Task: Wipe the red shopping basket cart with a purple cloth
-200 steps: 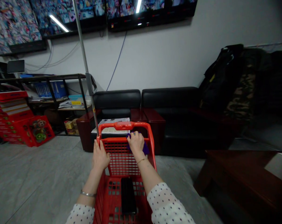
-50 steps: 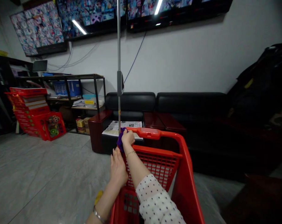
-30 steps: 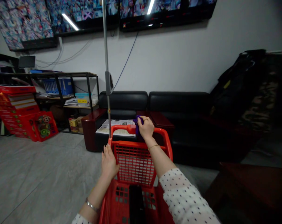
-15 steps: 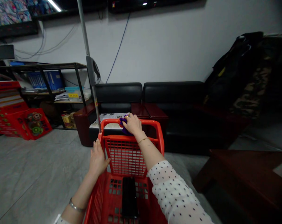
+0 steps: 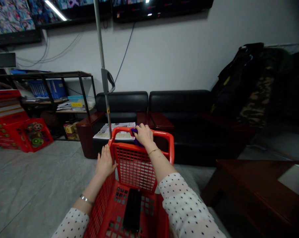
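A red plastic shopping basket cart [image 5: 161, 135] stands in front of me, with a looped handle at its far end. My right hand [image 5: 144, 135] is closed around that handle bar, with a purple cloth [image 5: 136, 142] bunched between palm and bar. On the cart's left rim rests my left hand [image 5: 105, 162], fingers stretched out and thumb over the inner side. A black phone-like slab [image 5: 132, 210] lies on the cart's grid floor. From the cart's far left corner rises a grey metal pole [image 5: 101, 49] with a grey plastic grip [image 5: 107, 81].
Behind the cart is a black sofa [image 5: 179, 100] with dark red wooden arms and newspapers [image 5: 103, 131] on its seat. A dark wooden table [image 5: 253, 178] stands at right. Red boxes [image 5: 37, 134] and a shelf [image 5: 67, 74] are at left; dark jackets [image 5: 235, 72] hang at right.
My right hand and the cloth appear slightly farther right along the handle. The cart, pole and black slab have shifted a little in view. My left hand keeps to the rim.
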`<state>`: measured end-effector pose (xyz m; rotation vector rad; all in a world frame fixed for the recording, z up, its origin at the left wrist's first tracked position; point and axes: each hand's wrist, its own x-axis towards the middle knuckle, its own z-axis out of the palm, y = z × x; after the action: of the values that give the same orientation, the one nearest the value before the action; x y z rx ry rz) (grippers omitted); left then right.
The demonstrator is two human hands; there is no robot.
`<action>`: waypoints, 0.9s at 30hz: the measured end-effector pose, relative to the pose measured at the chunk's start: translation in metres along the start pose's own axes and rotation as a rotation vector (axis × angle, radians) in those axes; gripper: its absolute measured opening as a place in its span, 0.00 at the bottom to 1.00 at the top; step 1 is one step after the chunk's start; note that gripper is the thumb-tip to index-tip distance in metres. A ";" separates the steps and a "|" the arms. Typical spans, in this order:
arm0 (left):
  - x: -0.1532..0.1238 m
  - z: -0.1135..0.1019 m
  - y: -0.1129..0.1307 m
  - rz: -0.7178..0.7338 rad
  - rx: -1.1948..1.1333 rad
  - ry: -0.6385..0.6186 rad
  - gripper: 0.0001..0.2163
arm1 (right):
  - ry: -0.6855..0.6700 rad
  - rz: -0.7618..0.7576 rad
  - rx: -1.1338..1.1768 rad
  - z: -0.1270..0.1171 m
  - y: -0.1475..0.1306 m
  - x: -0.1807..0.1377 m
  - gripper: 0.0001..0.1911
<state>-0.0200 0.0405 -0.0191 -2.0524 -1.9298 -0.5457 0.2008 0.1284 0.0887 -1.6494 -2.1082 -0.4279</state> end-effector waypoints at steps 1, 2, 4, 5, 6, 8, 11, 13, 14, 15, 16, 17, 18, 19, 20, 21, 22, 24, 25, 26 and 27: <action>0.003 0.000 0.000 0.002 0.005 -0.004 0.45 | 0.001 0.006 -0.004 0.000 0.001 -0.001 0.16; 0.006 0.000 0.001 0.006 0.006 -0.009 0.44 | 0.001 0.014 -0.011 -0.001 0.003 -0.002 0.16; 0.013 0.001 0.001 0.026 -0.007 -0.025 0.43 | -0.006 0.030 -0.029 -0.002 0.008 -0.004 0.15; 0.017 0.002 0.001 0.042 -0.018 -0.034 0.42 | -0.010 0.040 -0.039 -0.003 0.011 -0.005 0.15; 0.021 0.004 0.001 0.059 -0.034 -0.040 0.42 | -0.012 0.049 -0.050 -0.004 0.014 -0.007 0.15; 0.030 0.008 0.001 0.093 -0.067 -0.046 0.40 | -0.015 0.063 -0.071 -0.008 0.021 -0.012 0.15; 0.042 0.014 0.002 0.150 -0.106 -0.042 0.39 | -0.022 0.077 -0.101 -0.017 0.031 -0.020 0.15; 0.047 0.017 0.005 0.168 -0.116 -0.042 0.38 | -0.040 0.077 -0.120 -0.025 0.036 -0.027 0.15; 0.049 0.017 0.006 0.170 -0.119 -0.045 0.38 | -0.050 0.071 -0.129 -0.029 0.038 -0.031 0.15; 0.050 0.017 0.007 0.170 -0.123 -0.051 0.38 | -0.059 0.061 -0.137 -0.032 0.040 -0.034 0.16; 0.051 0.017 0.008 0.172 -0.129 -0.057 0.38 | -0.071 0.048 -0.143 -0.036 0.042 -0.037 0.16; 0.051 0.016 0.009 0.179 -0.138 -0.064 0.38 | -0.085 0.033 -0.148 -0.039 0.045 -0.039 0.16; 0.051 0.015 0.009 0.190 -0.149 -0.068 0.37 | -0.105 0.016 -0.152 -0.043 0.048 -0.041 0.16; 0.051 0.015 0.009 0.200 -0.163 -0.069 0.37 | -0.129 -0.001 -0.157 -0.047 0.051 -0.041 0.16; 0.050 0.014 0.009 0.207 -0.180 -0.070 0.38 | -0.154 -0.017 -0.162 -0.051 0.056 -0.040 0.16; 0.050 0.013 0.009 0.210 -0.199 -0.071 0.38 | -0.177 -0.031 -0.166 -0.055 0.060 -0.037 0.16; 0.050 0.013 0.009 0.209 -0.219 -0.073 0.38 | -0.196 -0.039 -0.165 -0.060 0.064 -0.032 0.15; 0.049 0.012 0.009 0.206 -0.257 -0.079 0.39 | -0.189 -0.021 -0.153 -0.068 0.071 -0.017 0.16; 0.048 0.012 0.009 0.207 -0.274 -0.081 0.39 | -0.156 0.003 -0.141 -0.070 0.072 -0.008 0.17; 0.048 0.012 0.009 0.209 -0.288 -0.082 0.40 | -0.102 0.031 -0.123 -0.070 0.071 0.002 0.18; 0.047 0.012 0.009 0.209 -0.298 -0.080 0.40 | -0.031 0.060 -0.101 -0.068 0.069 0.012 0.19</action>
<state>-0.0079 0.0873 -0.0079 -2.4587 -1.7318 -0.7484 0.2748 0.1218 0.1522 -1.7818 -2.0842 -0.4999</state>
